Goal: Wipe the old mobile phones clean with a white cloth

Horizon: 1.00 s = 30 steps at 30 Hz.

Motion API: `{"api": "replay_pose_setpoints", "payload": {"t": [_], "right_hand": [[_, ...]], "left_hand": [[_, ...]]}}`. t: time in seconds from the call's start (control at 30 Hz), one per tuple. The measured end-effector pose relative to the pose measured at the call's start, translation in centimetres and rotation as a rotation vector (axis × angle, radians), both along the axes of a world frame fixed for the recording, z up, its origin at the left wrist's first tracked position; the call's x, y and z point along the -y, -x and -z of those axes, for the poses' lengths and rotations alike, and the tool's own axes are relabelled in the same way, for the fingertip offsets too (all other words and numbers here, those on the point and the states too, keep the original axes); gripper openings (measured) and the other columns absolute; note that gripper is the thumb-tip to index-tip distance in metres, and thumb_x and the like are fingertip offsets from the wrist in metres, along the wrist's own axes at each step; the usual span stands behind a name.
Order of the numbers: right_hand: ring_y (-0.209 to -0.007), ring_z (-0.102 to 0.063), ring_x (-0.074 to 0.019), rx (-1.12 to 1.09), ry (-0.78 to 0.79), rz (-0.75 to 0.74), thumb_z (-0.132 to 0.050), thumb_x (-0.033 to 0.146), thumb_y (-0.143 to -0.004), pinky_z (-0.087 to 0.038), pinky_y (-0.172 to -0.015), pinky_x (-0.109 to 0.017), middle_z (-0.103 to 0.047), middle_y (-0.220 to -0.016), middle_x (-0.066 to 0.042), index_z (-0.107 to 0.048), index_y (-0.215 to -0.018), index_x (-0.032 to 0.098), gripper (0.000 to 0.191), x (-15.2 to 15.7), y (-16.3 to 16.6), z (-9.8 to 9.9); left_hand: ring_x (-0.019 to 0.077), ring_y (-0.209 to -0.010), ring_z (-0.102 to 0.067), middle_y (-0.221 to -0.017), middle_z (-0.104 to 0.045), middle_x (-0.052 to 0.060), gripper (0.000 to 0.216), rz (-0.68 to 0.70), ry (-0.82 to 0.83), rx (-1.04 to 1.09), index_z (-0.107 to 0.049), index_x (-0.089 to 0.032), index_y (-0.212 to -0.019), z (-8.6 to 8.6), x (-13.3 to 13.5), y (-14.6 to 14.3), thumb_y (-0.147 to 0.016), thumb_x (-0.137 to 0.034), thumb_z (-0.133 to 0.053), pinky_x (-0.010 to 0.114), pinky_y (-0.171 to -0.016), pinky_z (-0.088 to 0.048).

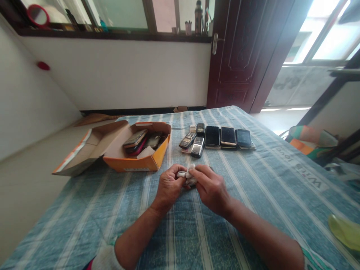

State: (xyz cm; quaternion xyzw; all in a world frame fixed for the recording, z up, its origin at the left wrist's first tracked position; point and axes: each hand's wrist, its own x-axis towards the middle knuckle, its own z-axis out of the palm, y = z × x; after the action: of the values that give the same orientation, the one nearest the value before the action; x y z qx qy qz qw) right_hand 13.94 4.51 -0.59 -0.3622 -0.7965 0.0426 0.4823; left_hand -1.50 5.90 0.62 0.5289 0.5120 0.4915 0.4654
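My left hand (168, 185) and my right hand (210, 187) meet over the striped blue cloth (253, 195), both closed around a small whitish phone (182, 174). A pale wad, perhaps a cloth or tissue (191, 178), is pinched in my right fingers against the phone. Just beyond the hands lies a row of phones: old keypad handsets (188, 140) at the left and three flat smartphones (228, 136) side by side at the right.
An open orange cardboard box (140, 163) with several more phones stands at the left, its lid flap spread outward. A dark red door (242, 56) and a white wall lie behind. A yellow-green object (344, 230) sits at the right edge.
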Motion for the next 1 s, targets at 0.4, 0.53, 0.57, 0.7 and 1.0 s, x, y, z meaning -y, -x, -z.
{"api": "replay_pose_setpoints", "payload": {"t": [0.4, 0.53, 0.57, 0.7, 1.0], "right_hand": [[-0.094, -0.059, -0.0238, 0.342, -0.126, 0.121, -0.04, 0.019, -0.094, -0.053, -0.078, -0.035, -0.059, -0.117, -0.019, -0.062, -0.11, 0.008, 0.029, 1.0, 1.0, 0.3], [-0.091, -0.059, -0.0215, 0.353, -0.097, 0.182, -0.043, 0.018, -0.095, -0.052, -0.076, -0.032, -0.059, -0.119, -0.017, -0.06, -0.114, 0.01, 0.027, 0.7, 0.8, 0.4], [-0.09, -0.059, -0.0218, 0.37, -0.096, 0.195, -0.043, 0.018, -0.095, -0.052, -0.075, -0.032, -0.058, -0.12, -0.017, -0.059, -0.118, 0.01, 0.029, 0.6, 0.7, 0.4], [-0.09, -0.057, -0.0231, 0.456, -0.102, 0.206, -0.044, 0.018, -0.095, -0.051, -0.074, -0.033, -0.06, -0.118, -0.018, -0.055, -0.124, 0.007, 0.033, 0.5, 0.7, 0.4], [-0.082, -0.054, -0.0188, 0.386, -0.077, 0.178, -0.039, 0.015, -0.097, -0.044, -0.073, -0.029, -0.062, -0.093, -0.009, -0.066, -0.098, 0.015, 0.027, -0.5, -0.6, 0.1]], "left_hand": [[0.0139, -0.069, -0.059, -0.07, -0.063, -0.003, 0.017, 0.03, -0.091, -0.229, -0.064, -0.016, -0.083, 0.0, 0.1, 0.0, -0.068, -0.018, -0.057, 0.024, -0.067, -0.046], [0.0139, -0.071, -0.058, -0.073, -0.063, -0.002, 0.019, 0.089, -0.043, -0.157, -0.063, -0.016, -0.088, 0.1, 0.3, -0.2, -0.071, -0.021, -0.057, 0.024, -0.067, -0.046], [0.0142, -0.072, -0.058, -0.074, -0.063, -0.002, 0.019, 0.104, -0.03, -0.132, -0.063, -0.016, -0.089, 0.1, 0.4, -0.2, -0.072, -0.022, -0.057, 0.024, -0.067, -0.047], [0.0142, -0.072, -0.061, -0.079, -0.067, 0.0, 0.029, 0.131, 0.059, -0.034, -0.061, -0.015, -0.1, -0.2, 0.6, -0.5, -0.072, -0.019, -0.056, 0.025, -0.07, -0.049], [0.0199, -0.088, -0.068, -0.1, -0.071, 0.008, 0.039, 0.248, 0.052, -0.003, -0.058, -0.013, -0.109, -1.1, 0.9, -0.6, -0.072, -0.025, -0.064, 0.032, -0.085, -0.053]]}}
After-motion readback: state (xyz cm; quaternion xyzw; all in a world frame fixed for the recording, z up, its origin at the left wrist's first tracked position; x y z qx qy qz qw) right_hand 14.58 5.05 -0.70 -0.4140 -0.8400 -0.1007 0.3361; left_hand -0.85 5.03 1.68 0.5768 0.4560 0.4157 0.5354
